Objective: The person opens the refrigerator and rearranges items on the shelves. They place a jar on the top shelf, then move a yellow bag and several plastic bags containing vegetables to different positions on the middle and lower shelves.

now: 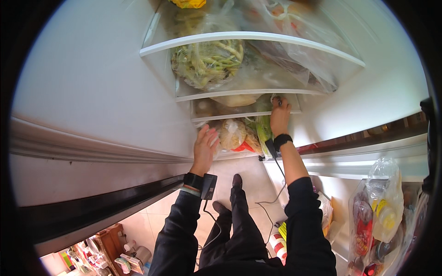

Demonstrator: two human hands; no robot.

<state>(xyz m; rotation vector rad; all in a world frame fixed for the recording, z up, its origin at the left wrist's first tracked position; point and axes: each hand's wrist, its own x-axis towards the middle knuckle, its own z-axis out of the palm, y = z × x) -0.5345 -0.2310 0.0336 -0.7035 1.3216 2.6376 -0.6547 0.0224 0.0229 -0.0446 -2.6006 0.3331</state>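
Note:
My right hand (280, 116) reaches into the open refrigerator at the right end of a low glass shelf (234, 111). Its fingers curl over a small whitish bit there, and I cannot tell whether they grip it. Lower down at the left, my left hand (204, 148) is raised with fingers spread, holding nothing. Between the hands, a knotted clear bag of pale food (234, 132) lies in the bottom space. Long green vegetables (264, 129) in plastic are just below my right hand. A pale rounded item (238, 100) rests on the low shelf, partly hidden by the shelf above.
A bag of green-stemmed vegetables (209, 65) fills the left of a higher shelf. Another plastic bag (300, 65) overhangs that shelf's right front. The open door's bin (352, 214) holds bagged bottles at the lower right. Thin cables (267, 203) hang from both wrists, above the tiled floor (165, 210).

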